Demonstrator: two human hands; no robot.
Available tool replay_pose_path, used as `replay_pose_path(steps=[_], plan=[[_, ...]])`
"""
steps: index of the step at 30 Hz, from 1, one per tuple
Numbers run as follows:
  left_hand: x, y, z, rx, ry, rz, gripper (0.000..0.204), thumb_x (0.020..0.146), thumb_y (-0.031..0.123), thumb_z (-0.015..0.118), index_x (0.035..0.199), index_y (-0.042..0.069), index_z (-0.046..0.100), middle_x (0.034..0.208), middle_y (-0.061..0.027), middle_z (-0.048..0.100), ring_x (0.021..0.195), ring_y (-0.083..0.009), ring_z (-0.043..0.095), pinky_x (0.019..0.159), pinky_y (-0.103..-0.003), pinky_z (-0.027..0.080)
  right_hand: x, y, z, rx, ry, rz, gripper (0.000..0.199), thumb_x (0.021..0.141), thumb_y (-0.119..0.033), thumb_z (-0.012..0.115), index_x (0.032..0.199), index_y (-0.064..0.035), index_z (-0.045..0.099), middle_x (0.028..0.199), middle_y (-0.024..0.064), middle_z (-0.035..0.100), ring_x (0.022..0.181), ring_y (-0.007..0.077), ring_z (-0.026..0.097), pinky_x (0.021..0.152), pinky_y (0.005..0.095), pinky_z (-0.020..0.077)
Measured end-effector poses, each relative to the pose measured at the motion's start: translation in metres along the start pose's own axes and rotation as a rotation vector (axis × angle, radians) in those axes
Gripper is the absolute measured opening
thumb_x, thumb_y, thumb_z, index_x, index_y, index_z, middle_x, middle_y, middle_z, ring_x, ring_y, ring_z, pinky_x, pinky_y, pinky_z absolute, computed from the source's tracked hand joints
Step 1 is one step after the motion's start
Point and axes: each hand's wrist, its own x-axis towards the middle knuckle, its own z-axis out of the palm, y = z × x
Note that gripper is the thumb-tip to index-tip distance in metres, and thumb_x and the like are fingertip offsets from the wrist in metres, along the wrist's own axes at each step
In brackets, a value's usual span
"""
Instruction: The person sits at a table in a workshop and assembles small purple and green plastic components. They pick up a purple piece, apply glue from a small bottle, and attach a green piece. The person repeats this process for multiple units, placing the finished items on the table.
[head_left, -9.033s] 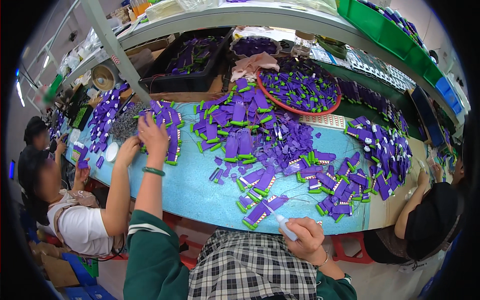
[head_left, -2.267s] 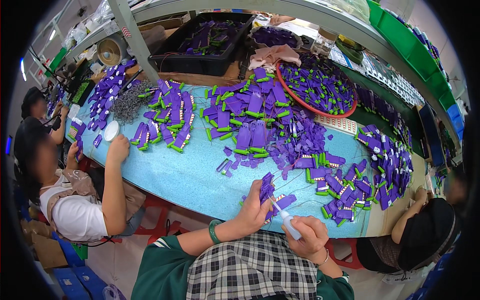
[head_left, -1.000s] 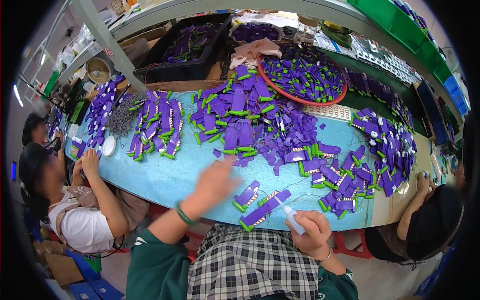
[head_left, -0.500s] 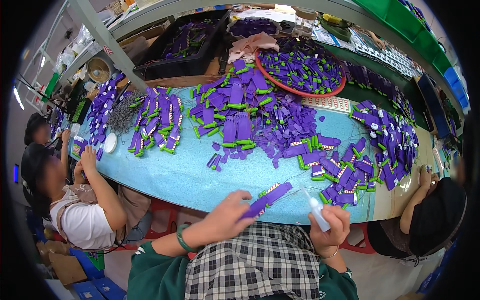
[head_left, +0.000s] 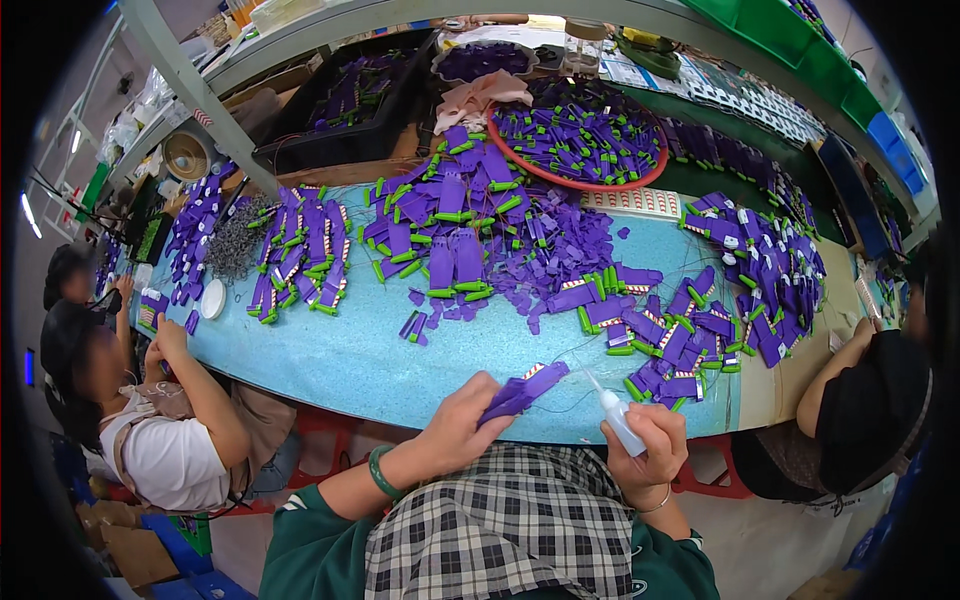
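Note:
Just above the table's front edge, my left hand (head_left: 455,420) is closed on a flat purple part (head_left: 522,390) with a striped band near its far end. My right hand (head_left: 655,445) grips a translucent white squeeze bottle (head_left: 618,420) with a thin needle-like nozzle. The nozzle points up and to the left, its tip a little to the right of the purple part and apart from it. Thin dark wires lie on the table near the nozzle. Beyond my right hand lies a heap of purple parts with green ends (head_left: 675,340).
A larger pile of purple and green parts (head_left: 455,230) covers the blue table (head_left: 330,365) ahead, beside small purple scraps (head_left: 570,245). Behind stand a red-rimmed basket (head_left: 580,186) and a black tray (head_left: 290,155). Co-workers sit at left and right. A white round lid (head_left: 214,299) lies left.
My left hand has closed around the purple part, which was partly lying beyond its blurred fingers. The bottle has shifted slightly left and down. The whole view has also moved a little.

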Motion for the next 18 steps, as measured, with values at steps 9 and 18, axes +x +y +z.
replay_pose_path(steps=[9, 18], plan=[[0.034, 0.003, 0.036, 0.558, -0.057, 0.062, 0.037, 0.075, 0.016, 0.070, 0.101, -0.004, 0.053, 0.121, -0.0213, 0.047, 0.110, -0.0352, 0.047, 0.089, -0.046, 0.039, -0.001, 0.001, 0.000, -0.009, -0.022, 0.000, 0.042, 0.064, -0.007, 0.084, 0.100, -0.0089, 0.063, 0.092, 0.0070, 0.062, 0.068, 0.0197, 0.062, 0.055, 0.0279, 0.0500], [0.047, 0.000, 0.040, 0.899, -0.029, 0.072, 0.033, 0.077, 0.007, 0.056, 0.108, -0.004, 0.055, 0.100, -0.0134, 0.056, 0.092, -0.0258, 0.055, 0.077, -0.038, 0.043, -0.001, 0.002, 0.011, 0.083, -0.069, -0.006, 0.041, 0.063, -0.008, 0.085, 0.099, -0.0085, 0.064, 0.091, 0.0069, 0.062, 0.069, 0.0192, 0.063, 0.053, 0.0279, 0.0506]])
